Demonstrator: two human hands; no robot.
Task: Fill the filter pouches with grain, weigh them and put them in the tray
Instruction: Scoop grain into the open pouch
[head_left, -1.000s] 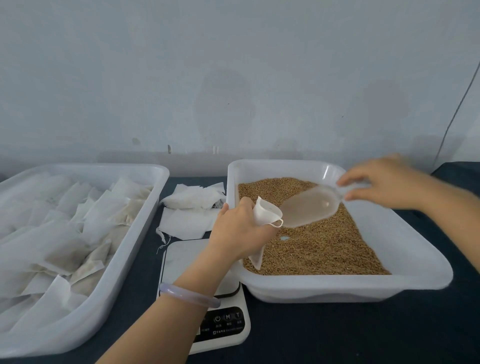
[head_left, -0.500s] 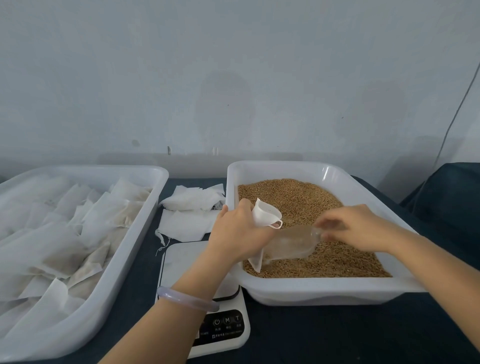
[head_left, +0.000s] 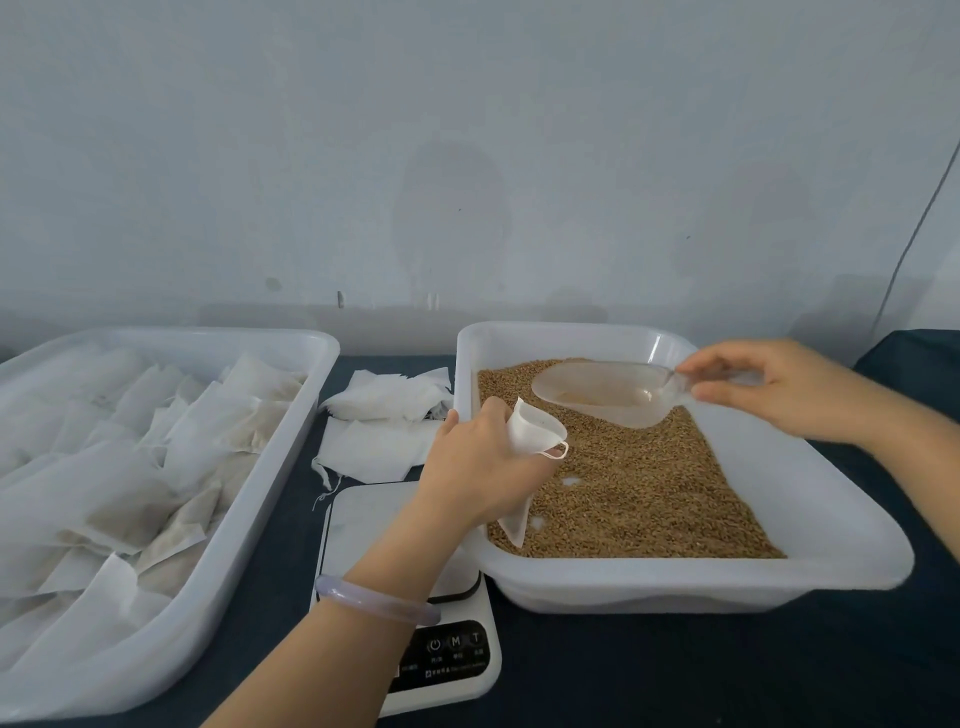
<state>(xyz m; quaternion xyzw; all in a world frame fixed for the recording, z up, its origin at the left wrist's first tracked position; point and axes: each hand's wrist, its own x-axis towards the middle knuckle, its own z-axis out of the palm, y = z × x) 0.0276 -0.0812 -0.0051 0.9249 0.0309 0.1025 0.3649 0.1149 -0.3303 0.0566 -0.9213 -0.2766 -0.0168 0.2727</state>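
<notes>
- Since half a second ago: scoop (head_left: 608, 392) has lifted out of the grain (head_left: 649, 483) and drawn back toward the far right of the grain tray (head_left: 675, 577), and the right hand (head_left: 774, 389) went with it. Left hand (head_left: 478, 467) and filter pouch (head_left: 530, 426) have not moved.
- Nearest: one scale (head_left: 363, 525), plate bare, readout hidden by the left forearm.
- Left hand: fingers curled round the pouch, holding its mouth open and upward over the tray's near-left part. The pouch tail hangs down inside the tray, about at the grain surface.
- Key relation: the pouch mouth lies left of and nearer than the scoop lip, close but apart. The scoop's long axis runs roughly right to left, handle at the right fingers, lip aimed toward the pouch. I judge the right hand must close the gap while the left only holds station.
- Right hand: thumb and fingertips pinch the scoop handle. I read a thin layer of grain in the bowl.
- Counts: two trays, one scoop, one scale, one pouch in hand. Filled pouches (head_left: 156, 457) in the left tray (head_left: 244, 545) overlap too much to count. The same goes for the empty pouches (head_left: 384, 421) piled between the trays, beyond the scale.
</notes>
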